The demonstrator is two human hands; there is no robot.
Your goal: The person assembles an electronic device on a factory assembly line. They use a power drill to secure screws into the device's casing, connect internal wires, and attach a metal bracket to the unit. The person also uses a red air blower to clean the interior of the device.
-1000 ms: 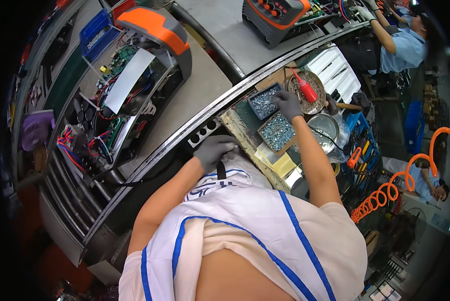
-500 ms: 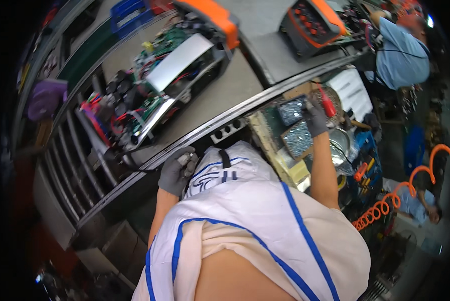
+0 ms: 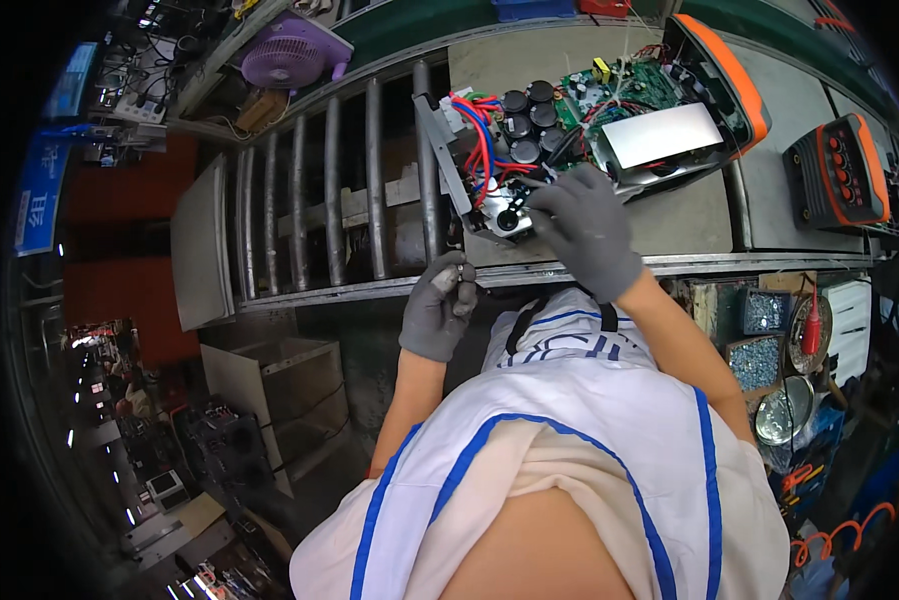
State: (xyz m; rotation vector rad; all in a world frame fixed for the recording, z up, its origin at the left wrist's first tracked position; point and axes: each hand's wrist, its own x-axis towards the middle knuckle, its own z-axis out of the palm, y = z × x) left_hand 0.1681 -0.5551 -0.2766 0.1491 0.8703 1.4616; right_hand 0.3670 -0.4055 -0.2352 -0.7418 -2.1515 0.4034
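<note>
An opened machine with green circuit boards [image 3: 584,95], black round capacitors [image 3: 522,128], red and blue wires [image 3: 484,150] and an orange-edged front panel [image 3: 734,80] lies on the line. My right hand [image 3: 594,230], in a grey glove, reaches to its near left corner, beside a black round part [image 3: 507,219] on the end plate. Its fingers are drawn together; whatever is between them is too small to name. At the bench's front rail my left hand [image 3: 436,308], gloved alike, is closed with its fingertips pinched. A tiny pale thing shows there, its kind unclear.
Metal rollers [image 3: 334,190] run left of the machine. A second orange-edged machine [image 3: 839,175] stands to the right. Below it are trays of small screws [image 3: 754,362], a red-handled tool [image 3: 811,328] and a round metal dish [image 3: 784,408]. A purple fan [image 3: 284,60] sits at the far left.
My right hand has left the screw trays and come over to the machine's near left corner. The view has turned left. My left hand stays closed near the rail.
</note>
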